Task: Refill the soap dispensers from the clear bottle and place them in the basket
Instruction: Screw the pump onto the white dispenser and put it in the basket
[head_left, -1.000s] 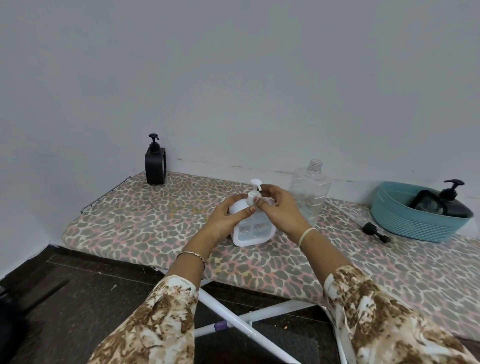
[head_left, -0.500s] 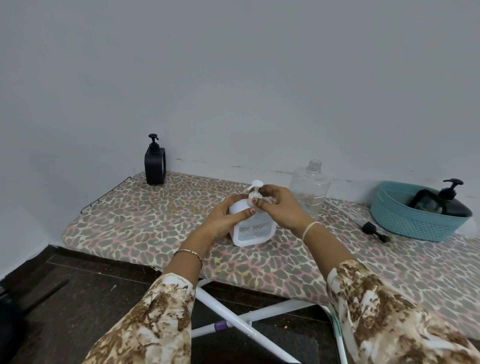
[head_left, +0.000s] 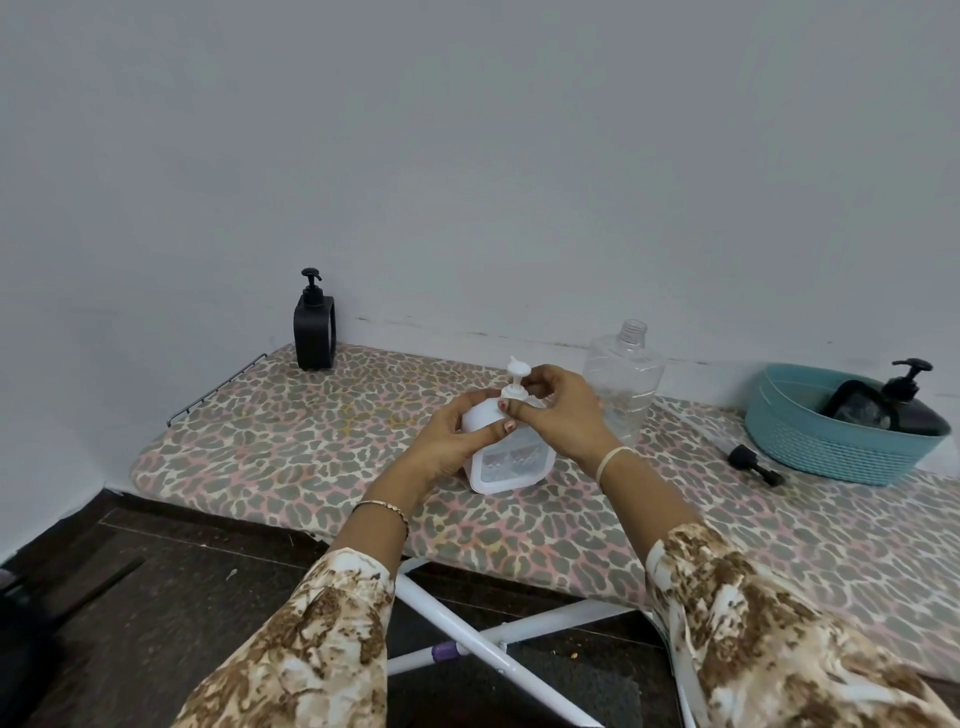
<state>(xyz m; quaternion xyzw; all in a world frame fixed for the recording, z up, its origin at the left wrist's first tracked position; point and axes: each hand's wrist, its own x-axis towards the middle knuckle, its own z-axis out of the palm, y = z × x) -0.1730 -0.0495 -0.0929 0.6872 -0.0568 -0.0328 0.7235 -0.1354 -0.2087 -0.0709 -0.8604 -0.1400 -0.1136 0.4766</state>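
The left hand (head_left: 457, 436) grips the white dispenser (head_left: 511, 462) on the ironing board (head_left: 311, 441) while the right hand (head_left: 561, 415) pinches its pump (head_left: 518, 376).

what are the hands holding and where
The white soap dispenser: left hand grips its body near the shoulder, right hand pinches the pump neck.

We count three pump soap dispensers: one white square plastic dispenser (head_left: 511, 457), one black square dispenser (head_left: 313, 332) and one black rounded dispenser (head_left: 914, 410). We see one clear plastic bottle (head_left: 623, 384), one teal ribbed plastic basket (head_left: 831, 457), one small black cap piece (head_left: 753, 462) and one leopard-print ironing board (head_left: 311, 441). One further dark object (head_left: 857, 410) we cannot identify. There are two hands, a left hand (head_left: 457, 441) and a right hand (head_left: 561, 415), and two wrist ornaments: one thin bangle (head_left: 382, 506) and one pale band (head_left: 615, 457).
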